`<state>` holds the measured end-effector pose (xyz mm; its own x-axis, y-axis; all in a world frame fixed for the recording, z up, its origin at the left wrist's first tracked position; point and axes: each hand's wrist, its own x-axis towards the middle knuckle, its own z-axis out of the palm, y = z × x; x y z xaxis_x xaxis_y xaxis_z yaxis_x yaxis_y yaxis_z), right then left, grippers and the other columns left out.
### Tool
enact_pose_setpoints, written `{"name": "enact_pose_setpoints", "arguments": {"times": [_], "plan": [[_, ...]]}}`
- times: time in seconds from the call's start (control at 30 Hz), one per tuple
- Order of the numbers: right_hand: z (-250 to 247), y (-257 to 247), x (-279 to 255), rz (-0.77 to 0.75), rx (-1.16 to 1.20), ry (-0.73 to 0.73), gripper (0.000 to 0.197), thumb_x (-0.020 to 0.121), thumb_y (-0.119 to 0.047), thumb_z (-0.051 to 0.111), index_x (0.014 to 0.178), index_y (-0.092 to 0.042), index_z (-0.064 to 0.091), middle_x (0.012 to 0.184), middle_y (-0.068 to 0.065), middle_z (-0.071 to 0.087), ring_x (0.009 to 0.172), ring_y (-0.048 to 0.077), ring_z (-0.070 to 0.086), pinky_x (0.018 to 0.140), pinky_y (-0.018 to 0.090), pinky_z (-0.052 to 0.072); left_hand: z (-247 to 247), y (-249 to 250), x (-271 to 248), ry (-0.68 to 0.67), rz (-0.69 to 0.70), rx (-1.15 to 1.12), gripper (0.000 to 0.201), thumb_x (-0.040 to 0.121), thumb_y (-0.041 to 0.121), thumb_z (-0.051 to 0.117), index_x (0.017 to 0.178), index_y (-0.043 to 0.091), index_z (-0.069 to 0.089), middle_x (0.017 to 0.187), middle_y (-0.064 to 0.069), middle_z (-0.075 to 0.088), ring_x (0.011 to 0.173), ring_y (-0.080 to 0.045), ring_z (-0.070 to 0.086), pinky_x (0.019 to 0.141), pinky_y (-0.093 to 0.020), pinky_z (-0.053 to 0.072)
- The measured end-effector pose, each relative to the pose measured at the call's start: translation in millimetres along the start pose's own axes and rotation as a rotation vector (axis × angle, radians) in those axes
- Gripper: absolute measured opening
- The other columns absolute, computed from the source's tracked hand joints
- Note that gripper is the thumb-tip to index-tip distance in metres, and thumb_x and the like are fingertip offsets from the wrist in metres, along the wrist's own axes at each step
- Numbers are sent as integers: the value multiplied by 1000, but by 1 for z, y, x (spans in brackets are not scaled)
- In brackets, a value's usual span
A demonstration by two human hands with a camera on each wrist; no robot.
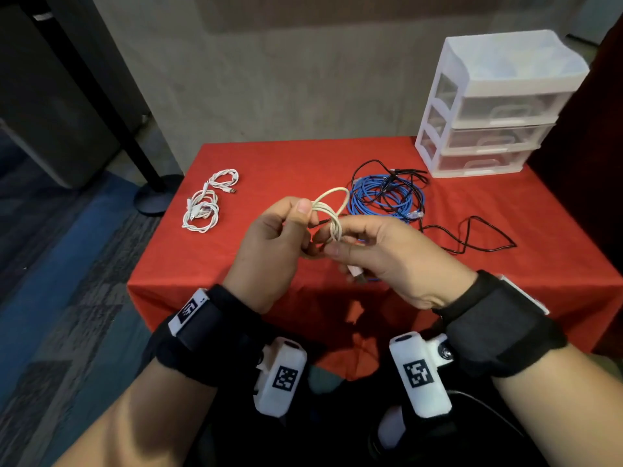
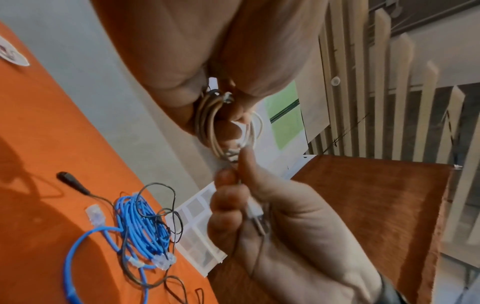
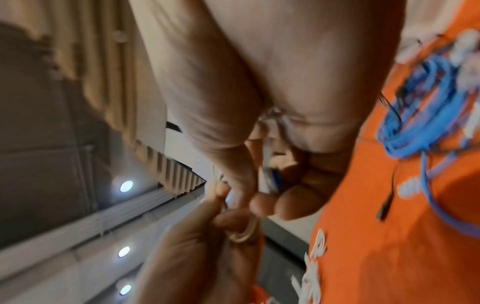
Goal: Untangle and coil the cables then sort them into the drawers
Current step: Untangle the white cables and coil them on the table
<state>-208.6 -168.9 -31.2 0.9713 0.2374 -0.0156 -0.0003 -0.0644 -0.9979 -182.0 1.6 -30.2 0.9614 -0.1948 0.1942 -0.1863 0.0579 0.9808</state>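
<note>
Both hands raised above red table (image 1: 269, 163). Left hand (image 1: 273, 237) grip: thumb and fingers pinching small cream cable coil (image 1: 332, 210). Right hand (image 1: 391, 251) grip: curled round coil's loose end, plug in palm. Blue cable (image 1: 377, 197) tangled with black cable (image 1: 472, 237) behind hands; white cable bundle (image 1: 205, 203) far left; three-drawer unit (image 1: 499, 106) at back right corner, drawers closed.

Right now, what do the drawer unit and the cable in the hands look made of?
Drawer unit: plastic, it seems; white opaque frame, clear glossy drawer fronts you can see through.
Cream cable, held in loops by the left hand and right hand: matte, possibly braided jacket; too blurred to be sure.
</note>
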Motion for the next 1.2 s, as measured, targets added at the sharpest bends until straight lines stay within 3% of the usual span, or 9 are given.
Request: {"name": "enact_pose_setpoints", "arguments": {"times": [0.17, 0.27, 0.33, 0.4, 0.5, 0.73, 1.0, 1.13, 1.2], "plan": [[-25, -1, -7, -39, -113, 142, 12, 88, -5, 75, 100, -9, 77, 80, 24, 65, 68, 18, 64, 67, 26, 52, -18, 13, 15, 136, -94, -126, 32, 107, 26, 43, 81, 14, 57, 60, 1, 42, 55, -13, 45, 65, -30, 51], [-31, 7, -3, -127, -611, 327, 4, 86, -24, 80, 86, -27, 79, 85, 2, 68, 89, 15, 56, 86, 31, 40, -13, 16, 13, 108, -169, -243, 30, 107, 26, 44, 83, 12, 57, 61, 2, 43, 51, -7, 47, 65, -25, 51], [-29, 8, 1, -191, -729, 433, 5, 85, -26, 80, 82, -28, 77, 80, -7, 60, 79, 5, 52, 78, 24, 39, -4, 14, 9, 92, -223, -390, 29, 107, 27, 44, 86, 10, 57, 65, 1, 45, 51, -6, 48, 63, -24, 53], [-23, 8, 4, -173, -529, 445, 9, 91, -16, 74, 85, -23, 75, 71, -3, 65, 65, 1, 55, 69, 21, 43, 1, 12, 7, 65, -274, -560, 29, 106, 28, 45, 88, 9, 57, 72, 0, 46, 52, -4, 48, 64, -22, 55], [-12, 5, 6, -123, -18, 431, 11, 98, -2, 63, 99, -7, 73, 83, 17, 73, 72, 13, 68, 67, 24, 55, 6, 11, 5, 59, -353, -697, 29, 105, 30, 48, 90, 9, 59, 77, 0, 50, 54, -2, 49, 71, -22, 58], [0, -8, 5, 11, 511, 285, 14, 98, -1, 59, 104, 0, 72, 96, 13, 72, 83, 15, 68, 76, 23, 60, 10, 11, 6, 177, -345, -595, 26, 103, 33, 52, 93, 12, 64, 72, 2, 55, 62, -5, 56, 73, -24, 58], [4, -13, 6, -25, 706, 307, 19, 99, -1, 54, 104, -12, 69, 95, 7, 72, 83, 16, 67, 81, 30, 59, 23, 13, -3, 162, -256, -318, 28, 104, 36, 49, 89, 18, 65, 78, -1, 65, 71, -12, 63, 72, -27, 57], [5, -16, 3, 108, 514, 195, 19, 98, -9, 53, 95, -24, 65, 91, 0, 72, 82, 14, 60, 69, 28, 46, 26, 13, -2, 176, -273, -305, 29, 103, 35, 51, 87, 18, 67, 76, -3, 61, 68, -13, 62, 72, -31, 57], [5, -18, -1, 105, 439, 151, 17, 97, -12, 52, 94, -22, 66, 91, -1, 71, 88, 16, 59, 75, 32, 43, 25, 15, -1, 187, -292, -286, 29, 103, 35, 52, 86, 17, 68, 70, 1, 57, 64, -9, 60, 65, -27, 56]]}}
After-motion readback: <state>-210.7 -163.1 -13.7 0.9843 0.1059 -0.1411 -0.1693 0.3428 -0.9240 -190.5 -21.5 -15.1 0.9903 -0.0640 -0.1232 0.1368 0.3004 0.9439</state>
